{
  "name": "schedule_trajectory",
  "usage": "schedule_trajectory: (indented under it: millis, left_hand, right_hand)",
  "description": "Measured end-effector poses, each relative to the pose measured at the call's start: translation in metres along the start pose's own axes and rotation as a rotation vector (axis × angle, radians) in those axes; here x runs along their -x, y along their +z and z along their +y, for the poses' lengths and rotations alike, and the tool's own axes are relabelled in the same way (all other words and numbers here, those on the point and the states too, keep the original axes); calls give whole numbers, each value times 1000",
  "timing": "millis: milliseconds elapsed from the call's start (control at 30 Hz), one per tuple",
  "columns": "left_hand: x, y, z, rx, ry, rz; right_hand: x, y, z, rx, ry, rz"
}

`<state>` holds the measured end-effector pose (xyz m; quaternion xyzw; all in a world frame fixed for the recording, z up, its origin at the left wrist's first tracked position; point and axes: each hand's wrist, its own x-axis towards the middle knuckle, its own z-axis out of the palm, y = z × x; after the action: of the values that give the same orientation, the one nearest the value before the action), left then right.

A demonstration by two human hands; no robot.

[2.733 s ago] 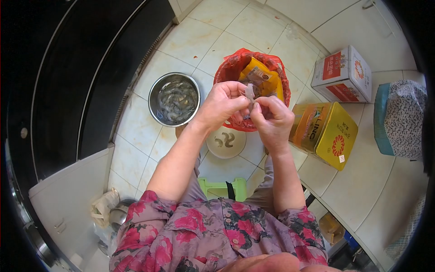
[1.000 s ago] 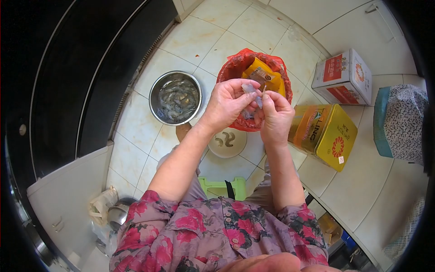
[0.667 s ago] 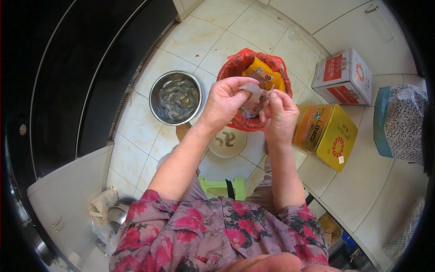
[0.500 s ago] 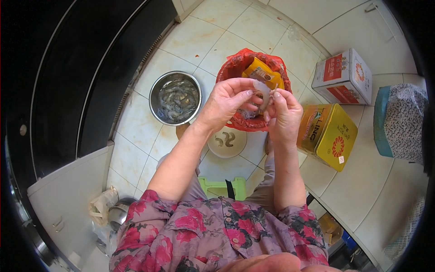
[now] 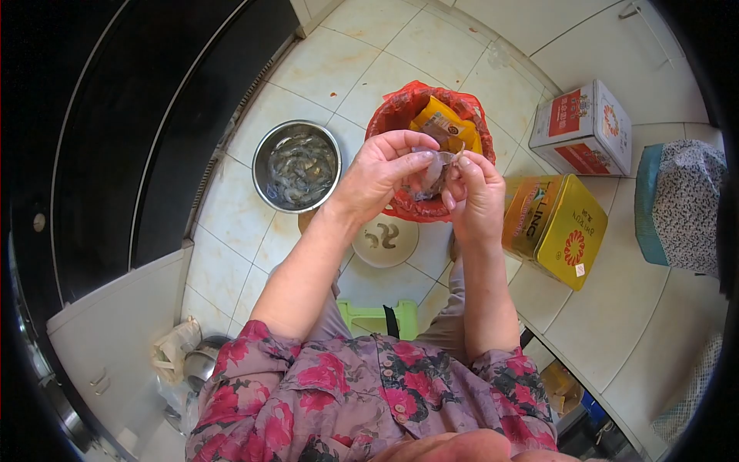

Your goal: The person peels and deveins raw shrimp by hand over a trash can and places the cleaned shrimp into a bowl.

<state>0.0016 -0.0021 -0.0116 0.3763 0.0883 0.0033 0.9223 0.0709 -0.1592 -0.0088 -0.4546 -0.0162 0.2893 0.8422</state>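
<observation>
Above the red-lined bin (image 5: 382, 122), my left hand (image 5: 383, 171) pinches a pale, translucent shrimp (image 5: 444, 158) between thumb and forefinger. My right hand (image 5: 475, 185) is closed on the shrimp's other end, where thin bits stick out past the fingertips. Whether those bits are legs or shell I cannot tell. A white bowl (image 5: 408, 250) stands on the floor below my hands, with several peeled-looking shrimp (image 5: 387, 236) in it. To the left, a steel pot (image 5: 259, 163) holds many grey whole shrimp (image 5: 302, 169).
A yellow packet (image 5: 445, 123) lies in the bin. On the right stand a yellow tin (image 5: 581, 231), a red-and-white carton (image 5: 581, 127) and a cloth-covered object (image 5: 685, 208). A green stool (image 5: 406, 317) shows between my legs. Black cabinet fronts (image 5: 154, 115) line the left.
The shrimp has turned between my fingers, from hanging lengthwise to stretched across between both hands. My right hand has shifted slightly left.
</observation>
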Motion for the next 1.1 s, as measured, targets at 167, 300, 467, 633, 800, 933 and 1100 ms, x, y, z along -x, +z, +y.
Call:
schedule_trajectory:
  millis: [167,300,467,633,800,933,1100]
  left_hand:
    - [0,3,-1,52,56,1]
    - [1,8,1,42,66,0]
    - [1,13,-2,-163,68,-111]
    - [4,20,2,-473,133,-128]
    - [6,19,5,-1169,396,-55]
    - [6,18,5,-863,228,53]
    - [2,11,9,-181,86,193]
  right_hand:
    - [0,0,0,-13,1,-16]
    - [0,1,-1,-38,-4,-13]
    - [-1,-3,-4,-74,17,-39]
    - [-1,-4,-4,-53,50,-18]
    - [-1,-4,0,-20,60,2]
    - [-5,-3,3,-64,23,111]
    - [-6,-2,-4,-52,-34,104]
